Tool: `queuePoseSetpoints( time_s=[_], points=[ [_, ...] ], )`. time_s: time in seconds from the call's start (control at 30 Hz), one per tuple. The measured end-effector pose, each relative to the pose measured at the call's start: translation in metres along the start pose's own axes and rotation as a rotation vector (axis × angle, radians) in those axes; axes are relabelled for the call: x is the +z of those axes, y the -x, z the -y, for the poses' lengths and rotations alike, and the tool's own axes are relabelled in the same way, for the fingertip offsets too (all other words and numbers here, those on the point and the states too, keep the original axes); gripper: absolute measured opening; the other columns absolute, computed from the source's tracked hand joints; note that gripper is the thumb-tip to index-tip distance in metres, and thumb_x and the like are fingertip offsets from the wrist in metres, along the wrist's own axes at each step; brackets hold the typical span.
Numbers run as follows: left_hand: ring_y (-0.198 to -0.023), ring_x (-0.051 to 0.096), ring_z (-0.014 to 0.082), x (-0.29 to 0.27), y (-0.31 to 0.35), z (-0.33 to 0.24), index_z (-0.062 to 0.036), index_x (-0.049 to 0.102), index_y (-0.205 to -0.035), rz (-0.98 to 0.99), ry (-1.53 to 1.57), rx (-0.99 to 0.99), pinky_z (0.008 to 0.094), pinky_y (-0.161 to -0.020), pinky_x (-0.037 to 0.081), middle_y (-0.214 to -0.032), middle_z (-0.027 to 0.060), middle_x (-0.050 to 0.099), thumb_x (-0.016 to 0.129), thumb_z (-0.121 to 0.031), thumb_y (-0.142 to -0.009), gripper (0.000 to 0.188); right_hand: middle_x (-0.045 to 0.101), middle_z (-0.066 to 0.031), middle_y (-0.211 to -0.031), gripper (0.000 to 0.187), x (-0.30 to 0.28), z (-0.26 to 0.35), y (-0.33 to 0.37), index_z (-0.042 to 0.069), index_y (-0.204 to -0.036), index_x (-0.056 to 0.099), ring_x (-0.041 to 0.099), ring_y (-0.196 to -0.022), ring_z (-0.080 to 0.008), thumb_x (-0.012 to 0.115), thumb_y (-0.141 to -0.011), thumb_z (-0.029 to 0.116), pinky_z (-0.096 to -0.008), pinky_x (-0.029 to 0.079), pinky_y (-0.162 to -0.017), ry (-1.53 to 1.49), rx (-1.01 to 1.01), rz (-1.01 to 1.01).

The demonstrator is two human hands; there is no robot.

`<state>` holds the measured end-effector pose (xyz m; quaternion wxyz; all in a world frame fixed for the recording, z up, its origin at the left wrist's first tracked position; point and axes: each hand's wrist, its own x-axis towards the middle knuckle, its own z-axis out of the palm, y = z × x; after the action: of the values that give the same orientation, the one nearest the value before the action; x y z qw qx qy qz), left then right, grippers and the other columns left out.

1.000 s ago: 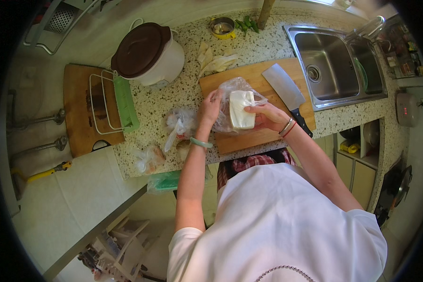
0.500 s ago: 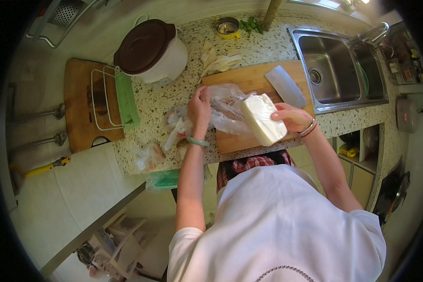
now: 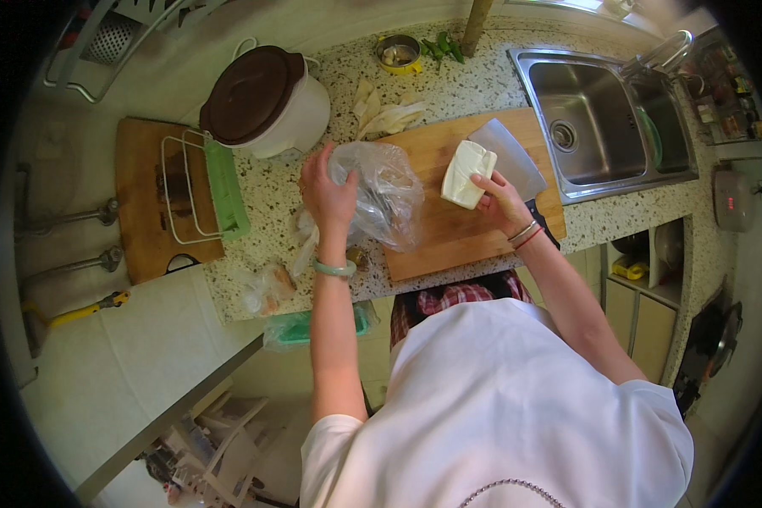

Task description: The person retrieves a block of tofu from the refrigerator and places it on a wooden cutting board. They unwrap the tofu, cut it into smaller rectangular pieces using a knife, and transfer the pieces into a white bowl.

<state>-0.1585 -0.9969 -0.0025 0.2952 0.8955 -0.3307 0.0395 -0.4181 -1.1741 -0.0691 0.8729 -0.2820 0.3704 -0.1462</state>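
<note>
Bench [image 3: 474, 85]: pale, speckled, running along the wall. Sink [image 3: 593, 102]: steel, set into the bench on the right side.

Chopping board [image 3: 457, 241]: wooden, flat on the bench near the front edge, left of the sink. Pot [image 3: 306, 123]: white, brown lid on, standing at the back left of the board.

Plastic bag [image 3: 385, 190]: clear, crumpled, partly over the board's left side. Cleaver [image 3: 516, 161]: blade flat on the board's right part; dark handle partly behind the right hand.

Left hand [image 3: 326, 190]: just beside the bag's left side; fingers curved, thumb well apart from the rest, nothing seen between them. Contact with the bag: cannot tell.

White block [image 3: 468, 173]: out of the bag, tilted, over the board; its right side overlaps the blade in this view. Right hand [image 3: 504, 203]: fingers holding the block at its lower right, thumb on the upper face.

Bowl [image 3: 410, 69]: small, back of bench. Green peppers [image 3: 442, 46]: just right of the bowl.
</note>
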Motion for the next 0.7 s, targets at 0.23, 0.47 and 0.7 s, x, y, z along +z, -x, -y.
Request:
queuePoseSetpoints(
  time_s=[0.23,0.47,0.7],
  points=[
    [-0.107,0.058,0.0274,-0.014,0.062,-0.051,-0.005,0.062,-0.113,-0.088,0.419,-0.016,0.0403,-0.093,0.046,-0.112,0.01,0.062,0.064,-0.007,-0.089,0.024,0.063,-0.0022,-0.112,0.053,0.024,-0.025,0.005,0.009,-0.127,0.052,0.064,-0.101,-0.0154,0.079,-0.084,0.023,-0.0312,0.052,-0.084,-0.099,-0.031,-0.21],
    [-0.098,0.061,0.0279,0.01,0.105,-0.078,-0.0038,0.062,-0.11,0.105,0.525,-0.055,0.0378,-0.09,0.048,-0.108,0.0109,0.063,0.065,-0.006,-0.089,0.021,0.064,-0.0062,-0.115,0.054,0.028,-0.018,0.017,0.006,-0.13,0.052,0.064,-0.102,-0.0194,0.076,-0.087,0.026,-0.0323,0.054,-0.082,-0.04,0.044,-0.182],
    [-0.132,0.043,0.0353,0.056,0.113,-0.101,-0.0038,0.038,-0.144,0.276,0.363,0.054,0.0447,-0.105,0.041,-0.145,0.0194,0.041,0.084,-0.029,-0.075,0.087,0.065,-0.0076,-0.117,0.046,-0.034,-0.005,0.043,0.001,-0.124,0.06,0.066,-0.096,-0.019,0.074,-0.088,0.027,-0.0299,0.055,-0.078,0.716,-0.246,-0.229]
  ],
)
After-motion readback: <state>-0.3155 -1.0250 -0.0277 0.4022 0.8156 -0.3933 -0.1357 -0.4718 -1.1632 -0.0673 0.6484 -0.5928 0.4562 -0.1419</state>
